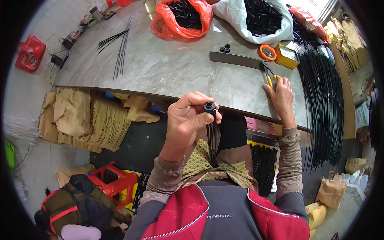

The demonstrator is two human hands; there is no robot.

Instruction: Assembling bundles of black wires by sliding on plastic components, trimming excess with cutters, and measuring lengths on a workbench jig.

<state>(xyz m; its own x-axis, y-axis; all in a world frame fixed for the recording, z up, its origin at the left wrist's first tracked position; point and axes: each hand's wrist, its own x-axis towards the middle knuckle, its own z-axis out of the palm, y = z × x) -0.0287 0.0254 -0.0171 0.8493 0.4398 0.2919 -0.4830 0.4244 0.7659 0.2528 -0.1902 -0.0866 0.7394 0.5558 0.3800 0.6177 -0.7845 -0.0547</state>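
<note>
My left hand (182,116) is raised over my lap, thumb and fingers pinched round a black round hub (209,106) with a hole in its top. Thin black rods (212,140) hang from below the hub down to the patterned apron (200,156). My right hand (282,98) rests at the table's near edge, thumb and fingers closed about the yellow handles of the pliers (269,81). The jaws of the pliers point away from me, by the end of a grey metal bar (236,59).
Behind the bar stand an orange bowl (267,52) of small parts and a yellow tin (287,57). Red (160,24) and white (228,22) bags of black parts sit farther back. Long black rods (322,108) overhang the table's right side; others (122,52) lie left. A red stool (120,180) stands left.
</note>
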